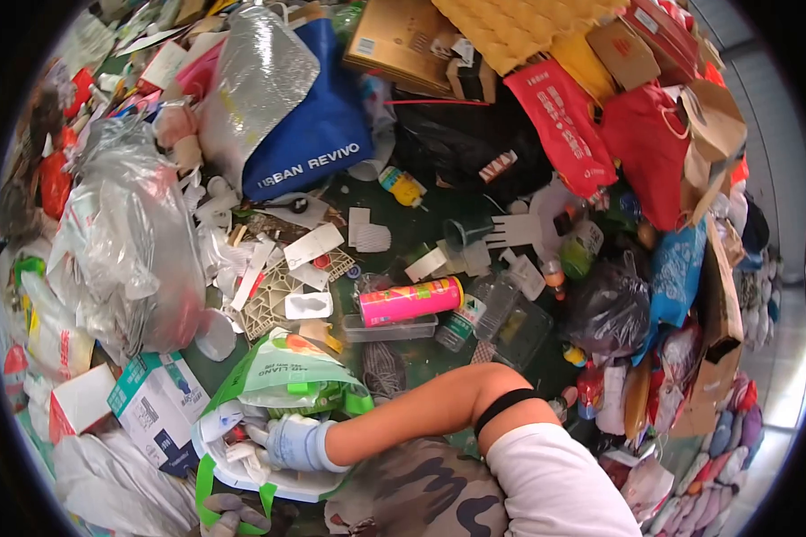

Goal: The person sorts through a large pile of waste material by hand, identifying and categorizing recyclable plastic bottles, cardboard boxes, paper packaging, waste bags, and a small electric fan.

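Note:
My right hand (297, 444), in a pale blue and white glove, reaches into a green-and-white shopping bag (282, 369) lying open in front of me. Its fingers curl among whitish items in the bag; what they hold, if anything, is hidden. At the bottom edge, my left hand (233, 514) in a greyish glove is closed at the bag's green handle (204, 488). Above the bag lies a pink can (410, 302) with a yellow end, on a clear plastic tray (390, 328). A bundle of grey cord (383, 370) rests near my right forearm.
Mixed waste surrounds the dark green surface (349, 192). A blue tote bag (318, 134) and silver insulated bag (251, 85) stand at the back. Large clear plastic bags (134, 251) fill the left. Black bags (609, 304), red bags (645, 148) and cardboard (712, 358) crowd the right.

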`<state>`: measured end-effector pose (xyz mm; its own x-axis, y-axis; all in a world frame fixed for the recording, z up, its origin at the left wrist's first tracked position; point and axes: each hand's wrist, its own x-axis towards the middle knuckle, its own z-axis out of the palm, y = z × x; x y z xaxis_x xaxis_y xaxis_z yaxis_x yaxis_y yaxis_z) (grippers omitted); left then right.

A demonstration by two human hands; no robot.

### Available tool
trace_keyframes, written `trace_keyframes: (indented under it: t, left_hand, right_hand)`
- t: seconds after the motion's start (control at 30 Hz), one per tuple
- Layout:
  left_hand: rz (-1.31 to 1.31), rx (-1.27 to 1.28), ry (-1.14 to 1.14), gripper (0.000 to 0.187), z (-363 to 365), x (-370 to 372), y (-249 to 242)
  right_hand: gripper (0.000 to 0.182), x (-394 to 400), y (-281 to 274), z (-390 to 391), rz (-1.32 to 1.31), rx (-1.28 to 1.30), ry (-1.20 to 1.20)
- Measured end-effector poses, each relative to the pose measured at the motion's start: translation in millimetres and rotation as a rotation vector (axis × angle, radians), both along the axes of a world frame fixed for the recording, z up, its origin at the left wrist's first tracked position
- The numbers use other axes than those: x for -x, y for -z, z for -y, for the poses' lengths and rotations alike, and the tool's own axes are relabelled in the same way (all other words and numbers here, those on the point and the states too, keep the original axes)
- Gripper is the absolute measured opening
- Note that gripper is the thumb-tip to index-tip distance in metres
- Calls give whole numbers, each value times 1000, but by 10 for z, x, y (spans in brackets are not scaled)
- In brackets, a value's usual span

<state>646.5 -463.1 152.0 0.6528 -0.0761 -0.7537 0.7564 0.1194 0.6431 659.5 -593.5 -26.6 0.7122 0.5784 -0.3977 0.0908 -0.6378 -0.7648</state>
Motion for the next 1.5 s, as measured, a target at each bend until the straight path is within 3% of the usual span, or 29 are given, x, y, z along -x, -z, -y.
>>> trace_keyframes:
  t: [0.13,0.2,0.27,0.3,0.33,0.37,0.47,0.53,0.6,0.7,0.77,0.83,0.87,0.93,0.97,1.0,1.07,1.13,1.17,1.3,1.33,1.43,1.5]
  left_hand:
    - [115,71,-85,26,-109,-40,77]
    - [142,94,-121,25,-138,-59,113]
    - [126,95,-111,25,-158,-70,145]
    - [119,97,-95,25,-144,-87,141]
    - [117,93,-73,25,-110,-100,127]
    - [118,86,-71,25,-107,-86,114]
    - [126,83,-81,24,-94,-94,129]
    - [98,23,-77,24,-95,-88,144]
    - [100,-6,-38,24,-55,-104,144]
    - [92,-58,-37,27,22,-133,179]
    - [33,-115,-82,30,43,-142,209]
    - [51,-157,-77,32,45,-161,252]
    - [53,-151,-59,33,73,-173,251]
    - [46,-175,-37,34,150,-202,245]
    - [49,-180,-34,34,169,-219,244]
    - [52,-170,5,34,180,-230,246]
    - [39,-166,8,31,224,-247,242]
    - [22,-174,-19,30,245,-278,231]
    - [6,-173,-54,29,262,-275,241]
    - [23,-144,4,27,342,-310,256]
    - [-16,-168,3,26,370,-322,243]
    - [-31,-183,-26,25,360,-317,223]
    - [-23,-170,-53,25,296,-304,211]
  right_hand:
    - [33,-41,-419,547,-158,-203,135]
    - [35,6,-541,840,478,-590,125]
    - [34,-51,-453,1187,701,-817,414]
    - [27,-57,-496,1505,748,-490,536]
    - [22,-59,-197,1757,644,-225,649]
    - [28,-41,15,2077,520,-294,935]
    - [24,247,1175,2961,361,182,1430]
    - [26,336,1406,3215,240,550,1357]
    - [26,343,1793,3114,189,563,1386]
    - [25,38,1494,2849,174,458,1334]
    - [26,-130,1506,2955,714,455,1161]
    - [27,-464,1485,3133,1001,184,1210]
    - [25,-646,1468,3208,1012,136,1227]
    - [28,-1116,1348,3284,676,-163,1397]
    - [47,-1399,1351,3331,397,-427,1493]
    - [67,-1667,1444,3366,396,-528,1520]
    - [74,-2035,1104,3196,6,-857,1512]
    - [78,-2418,1226,2920,206,-549,1564]
    - [78,-2572,1468,2787,120,-773,1469]
    - [73,-2847,1159,1717,193,-911,1124]
    - [75,-2888,840,1616,228,-668,1064]
    - [79,-3318,773,1427,366,-600,954]
    - [67,-3341,772,1587,220,-572,902]
